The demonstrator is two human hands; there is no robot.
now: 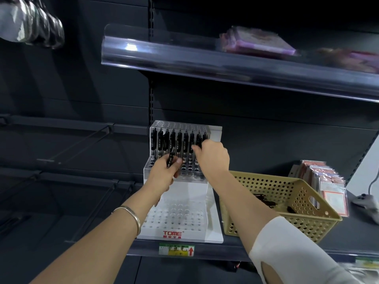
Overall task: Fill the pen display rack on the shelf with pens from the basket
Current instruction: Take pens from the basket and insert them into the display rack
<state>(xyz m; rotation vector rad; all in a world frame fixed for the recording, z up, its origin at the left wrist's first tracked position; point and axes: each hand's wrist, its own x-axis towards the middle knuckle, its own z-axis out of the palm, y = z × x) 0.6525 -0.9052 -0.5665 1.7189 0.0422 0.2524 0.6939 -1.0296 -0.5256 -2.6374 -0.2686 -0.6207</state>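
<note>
The pen display rack [190, 193] is white with steps, full of little round holes, with red letters (TOME) on its front. It stands on the dark shelf [359, 234]. A row of black pens [179, 142] stands straight up in its top step, at 12 o'clock on the rack. The lower steps are bare holes. The left hand [162, 175] is curled round a few spare pens [170, 159]. The right hand [215, 158] reaches to the row with bent fingers; I cannot tell if it grips one. The tan basket [303, 218] sits at 3 o'clock, just beside the rack.
</note>
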